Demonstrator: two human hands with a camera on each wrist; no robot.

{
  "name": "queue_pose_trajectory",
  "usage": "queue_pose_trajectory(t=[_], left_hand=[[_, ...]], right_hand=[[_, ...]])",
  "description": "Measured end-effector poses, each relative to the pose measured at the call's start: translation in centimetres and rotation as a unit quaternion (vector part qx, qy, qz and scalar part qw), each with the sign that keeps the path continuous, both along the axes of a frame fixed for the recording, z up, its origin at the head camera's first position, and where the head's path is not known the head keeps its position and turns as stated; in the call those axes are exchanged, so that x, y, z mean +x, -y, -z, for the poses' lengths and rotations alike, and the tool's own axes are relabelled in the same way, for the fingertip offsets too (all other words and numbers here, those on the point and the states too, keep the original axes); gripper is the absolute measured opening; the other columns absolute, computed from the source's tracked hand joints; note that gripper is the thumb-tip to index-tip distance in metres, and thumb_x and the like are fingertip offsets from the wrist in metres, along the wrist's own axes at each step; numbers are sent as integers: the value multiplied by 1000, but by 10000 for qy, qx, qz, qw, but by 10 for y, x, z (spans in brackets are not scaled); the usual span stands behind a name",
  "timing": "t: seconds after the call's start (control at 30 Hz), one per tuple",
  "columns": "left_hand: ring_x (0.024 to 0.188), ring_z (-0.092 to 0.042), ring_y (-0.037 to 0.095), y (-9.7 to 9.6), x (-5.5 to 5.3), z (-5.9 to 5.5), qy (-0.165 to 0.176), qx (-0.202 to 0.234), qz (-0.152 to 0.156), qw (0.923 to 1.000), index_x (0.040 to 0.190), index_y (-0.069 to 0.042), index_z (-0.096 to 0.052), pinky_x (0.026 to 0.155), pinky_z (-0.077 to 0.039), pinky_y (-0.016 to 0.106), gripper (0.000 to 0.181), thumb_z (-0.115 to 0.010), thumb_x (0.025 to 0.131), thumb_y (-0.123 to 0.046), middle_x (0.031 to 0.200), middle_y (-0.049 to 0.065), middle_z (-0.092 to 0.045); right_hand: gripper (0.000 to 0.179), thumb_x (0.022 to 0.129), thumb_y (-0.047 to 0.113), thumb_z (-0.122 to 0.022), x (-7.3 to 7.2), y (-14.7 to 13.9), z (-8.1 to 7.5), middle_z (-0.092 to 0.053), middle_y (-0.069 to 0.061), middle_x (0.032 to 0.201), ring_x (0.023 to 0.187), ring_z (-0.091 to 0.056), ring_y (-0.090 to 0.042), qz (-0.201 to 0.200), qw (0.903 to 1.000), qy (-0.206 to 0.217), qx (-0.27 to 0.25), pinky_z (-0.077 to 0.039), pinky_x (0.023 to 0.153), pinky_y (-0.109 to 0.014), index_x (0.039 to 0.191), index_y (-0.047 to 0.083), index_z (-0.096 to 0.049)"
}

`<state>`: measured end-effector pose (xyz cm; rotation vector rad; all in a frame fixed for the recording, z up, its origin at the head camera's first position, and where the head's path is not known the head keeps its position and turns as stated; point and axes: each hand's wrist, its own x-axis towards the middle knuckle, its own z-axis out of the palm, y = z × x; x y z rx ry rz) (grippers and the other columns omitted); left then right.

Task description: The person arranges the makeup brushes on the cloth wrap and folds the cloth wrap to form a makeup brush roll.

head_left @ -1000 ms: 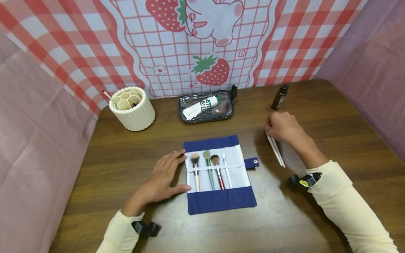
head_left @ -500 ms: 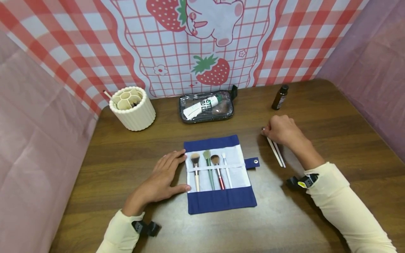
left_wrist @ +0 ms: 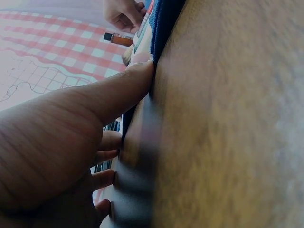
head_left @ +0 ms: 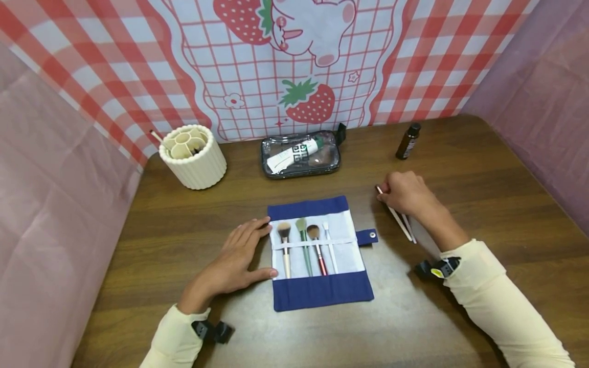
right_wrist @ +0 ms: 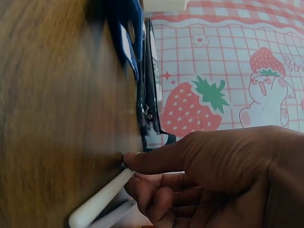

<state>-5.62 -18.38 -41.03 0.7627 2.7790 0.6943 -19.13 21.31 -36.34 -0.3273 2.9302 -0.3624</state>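
In the head view, my left hand point(head_left: 236, 255) lies with fingers spread at the left edge of an unrolled navy brush roll point(head_left: 322, 291), thumb and fingertips right at the cloth. Several makeup brushes sit under the roll's white strap, among them a green-handled brush point(head_left: 304, 245) and a red-handled brush point(head_left: 319, 250). To the right of the roll, my right hand point(head_left: 405, 194) pinches a slim white-handled makeup brush point(right_wrist: 102, 202) near its dark tip, thumb against fingers. A second slim white stick point(head_left: 409, 228) lies alongside, its upper part hidden by the hand.
A cream ribbed holder point(head_left: 198, 166) with divided compartments stands at the back left. At the back centre lies a clear pouch point(head_left: 301, 153) containing a white tube. A small dark bottle point(head_left: 407, 142) stands at the back right. The roll's snap tab point(head_left: 366, 237) points right.
My right hand has shifted slightly left and toward me, and the brush's dark tip now shows beyond the fingers. The left hand has stayed where it was.
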Motion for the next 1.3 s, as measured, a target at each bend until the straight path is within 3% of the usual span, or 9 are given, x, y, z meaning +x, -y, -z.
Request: queue_pose_trajectory(t=[0.33, 0.5, 0.63, 0.87, 1.0, 1.17, 1.3], left_hand=[[151, -13, 28, 0, 0, 1, -17, -14, 8, 10000, 157, -7, -30, 121, -10, 51, 94, -70, 88, -58, 166, 4, -15], [152, -12, 28, 0, 0, 1, -42, -15, 13, 10000, 157, -6, -30, 121, -10, 51, 95, -70, 88, -58, 166, 4, -15], [152, -11, 27, 0, -1, 2, -3, -29, -2, 10000, 157, -8, -29, 121, -9, 50, 95, -69, 88, -59, 167, 2, -14], [152, -11, 28, 0, -1, 1, 49, -23, -11, 10000, 157, -8, -29, 121, -8, 51, 94, -69, 88, -58, 167, 2, -14], [152, -11, 28, 0, -1, 0, 73, -28, -16, 10000, 157, -8, -29, 121, -8, 51, 94, -69, 89, -58, 167, 2, -14], [152, -10, 27, 1, -1, 0, 75, -34, -15, 10000, 157, -8, -29, 121, -8, 51, 95, -69, 88, -58, 167, 2, -14], [152, -10, 27, 1, -1, 0, 76, -31, -18, 10000, 157, -8, -29, 121, -8, 51, 95, -69, 88, -59, 167, 2, -14]], right_hand=[[27, 93, 22, -66, 2, 8, -2, -54, -3, 65, 64, -52, -24, -118, 9997, 155, -165, -40, 55, -37, 67, 15, -61], [17, 94, 24, -63, -2, 7, -9, -62, -3, 74, 67, -56, -20, -244, 9977, 128, -615, -41, 59, -35, 90, 9, -70], [23, 96, 24, -63, -5, 5, -15, -68, -8, 87, 65, -65, -16, -198, 9910, 329, -1280, -50, 59, -32, 103, 3, -68], [28, 102, 19, -59, -9, 5, -20, -67, -19, 101, 68, -72, -21, -70, 9601, 927, -2639, -60, 61, -40, 116, -5, -62], [29, 102, 18, -60, -12, 9, -19, -65, -21, 104, 72, -73, -25, 55, 9405, 982, -3253, -60, 65, -44, 120, -5, -61], [30, 100, 15, -63, -17, 16, -14, -63, -22, 104, 73, -73, -31, 116, 9099, 890, -4051, -60, 67, -47, 120, -7, -59], [28, 100, 8, -62, -20, 25, -9, -62, -24, 100, 75, -73, -37, 164, 8781, 927, -4691, -60, 69, -48, 119, -11, -57]])
